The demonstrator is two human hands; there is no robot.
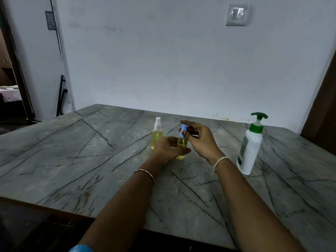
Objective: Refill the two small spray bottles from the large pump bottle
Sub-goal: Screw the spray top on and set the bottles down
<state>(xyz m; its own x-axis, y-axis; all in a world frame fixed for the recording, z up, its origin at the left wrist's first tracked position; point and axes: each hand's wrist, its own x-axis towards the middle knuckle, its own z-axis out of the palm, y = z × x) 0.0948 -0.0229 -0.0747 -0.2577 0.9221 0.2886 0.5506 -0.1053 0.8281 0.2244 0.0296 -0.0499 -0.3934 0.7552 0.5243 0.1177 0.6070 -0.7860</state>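
A small spray bottle with a blue top (pixel 181 144) stands near the middle of the grey marble table (pixel 91 160), holding yellow liquid. My left hand (pixel 168 151) grips its body. My right hand (pixel 199 140) pinches its blue spray cap (pixel 183 129) between thumb and fingers. Just behind and to the left stands a second small spray bottle (pixel 156 135) with a white nozzle and yellow liquid, untouched. The large white pump bottle (pixel 251 148) with a green pump head stands upright at the right, apart from both hands.
A pale wall with a switch plate (pixel 237 14) runs behind the table. A doorway opens at the far left, and a dark folded frame (pixel 61 95) leans in the corner. The table's front edge crosses the lower left.
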